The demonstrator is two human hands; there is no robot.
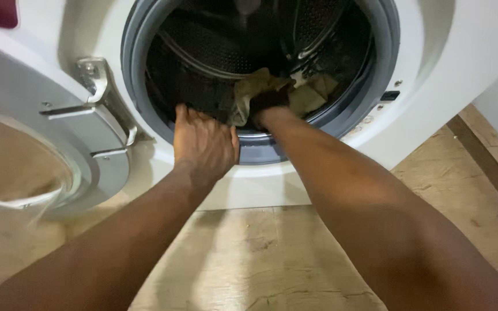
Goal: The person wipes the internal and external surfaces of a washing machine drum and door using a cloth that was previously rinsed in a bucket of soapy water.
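While I reach into the drum [214,57]:
Left hand [204,144]: fingers curled on the near rim.
Right hand [269,106]: grasping tan cloth [255,86].
Door [41,144]: open, left.

Perforated metal drum [214,52], grey rubber seal [136,69], crumpled tan cloth [260,86].

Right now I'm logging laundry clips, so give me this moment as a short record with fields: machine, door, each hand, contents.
machine: white front-loading washing machine, grey door seal
door: washer door swung open to the left
left hand: left hand resting on the seal's lower rim, fingers at dark laundry
right hand: right hand inside the drum, gripping a tan cloth
contents: dark and tan fabric
floor: beige tiles
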